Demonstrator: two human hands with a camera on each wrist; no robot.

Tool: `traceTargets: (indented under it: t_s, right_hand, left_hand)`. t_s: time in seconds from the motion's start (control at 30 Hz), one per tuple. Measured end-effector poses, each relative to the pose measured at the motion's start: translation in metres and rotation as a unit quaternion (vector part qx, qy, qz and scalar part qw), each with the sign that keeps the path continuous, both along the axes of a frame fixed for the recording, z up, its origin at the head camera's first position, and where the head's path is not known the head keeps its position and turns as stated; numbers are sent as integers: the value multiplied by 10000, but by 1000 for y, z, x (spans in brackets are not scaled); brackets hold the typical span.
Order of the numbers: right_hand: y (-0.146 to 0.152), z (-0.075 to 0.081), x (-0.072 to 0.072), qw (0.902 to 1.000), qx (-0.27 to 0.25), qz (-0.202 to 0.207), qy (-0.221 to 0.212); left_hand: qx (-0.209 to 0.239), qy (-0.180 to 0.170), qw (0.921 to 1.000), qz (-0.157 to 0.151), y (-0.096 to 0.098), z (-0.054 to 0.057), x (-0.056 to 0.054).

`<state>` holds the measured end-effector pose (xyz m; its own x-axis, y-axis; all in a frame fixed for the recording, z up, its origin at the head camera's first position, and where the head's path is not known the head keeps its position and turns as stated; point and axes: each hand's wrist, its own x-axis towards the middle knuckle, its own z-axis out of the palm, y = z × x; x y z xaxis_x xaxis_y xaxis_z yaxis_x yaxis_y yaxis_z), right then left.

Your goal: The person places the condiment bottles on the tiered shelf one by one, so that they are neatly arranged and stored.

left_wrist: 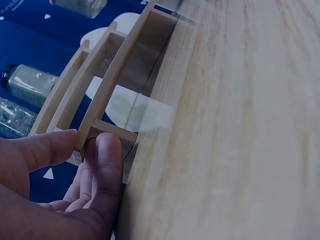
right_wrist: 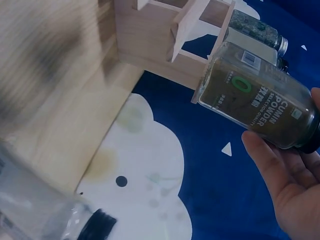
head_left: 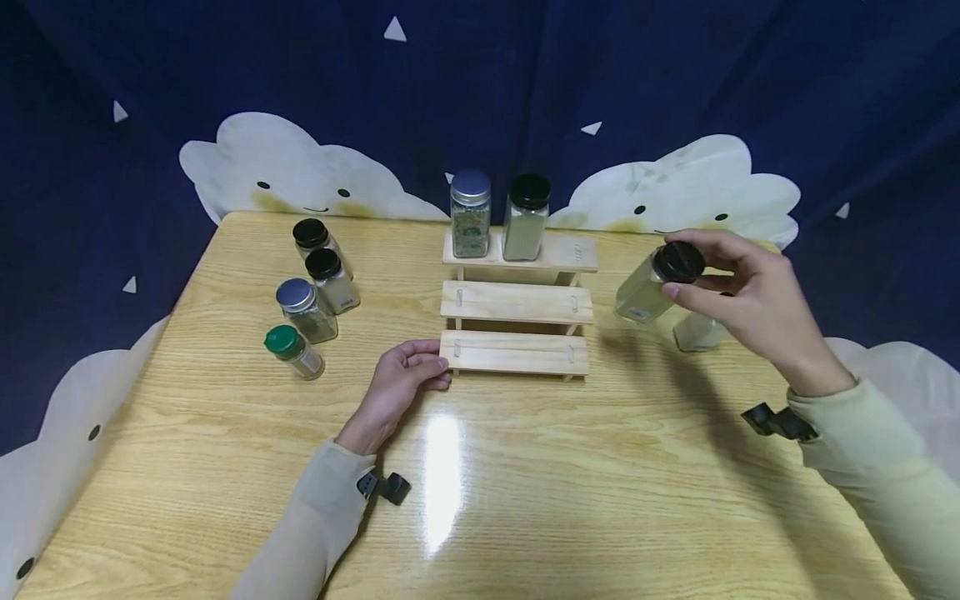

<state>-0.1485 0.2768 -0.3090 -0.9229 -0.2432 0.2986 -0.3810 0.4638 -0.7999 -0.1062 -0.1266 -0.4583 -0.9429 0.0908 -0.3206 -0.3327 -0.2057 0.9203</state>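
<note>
While the left hand (head_left: 401, 375) pinches the left end of the lowest tier of the wooden rack (head_left: 517, 302), the right hand (head_left: 757, 287) holds the cumin powder jar (head_left: 642, 293) by its black cap. In the head view the jar is located to the right of the rack, apart from it, tilted with its base toward the rack and apparently clear of the bench (head_left: 525, 467). Left fingers: narrow, thumb and fingertips closed on the tier. Right fingers: set to the width of the cap, gripping it from opposite sides. On the top tier, the jar of green flakes (head_left: 471, 225) and the jar of pale powder (head_left: 527, 227) stand upright, side by side. A clear jar (head_left: 696, 333) stands on the bench just below the right hand; the green-capped shaker (head_left: 306, 360) and three other jars (head_left: 339, 292) stand to the left of the rack. The step in hand is judged to be a transfer of the cumin jar toward the rack, with the left hand as brace. If the top tier is the destination, the next move calls for lifting the base above the tier edge, bringing the jar upright, and lowering it beside the pale powder without knocking it. Left-hand support should be maintained throughout placement.
</note>
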Motion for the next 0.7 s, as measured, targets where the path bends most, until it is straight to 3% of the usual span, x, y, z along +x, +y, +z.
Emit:
traceTargets:
  t_s: [0.7]
  right_hand:
    - [-30,14,-39,9995,-261,150,24]
  left_hand:
    - [-14,-71,10000,8,-1,0,-1]
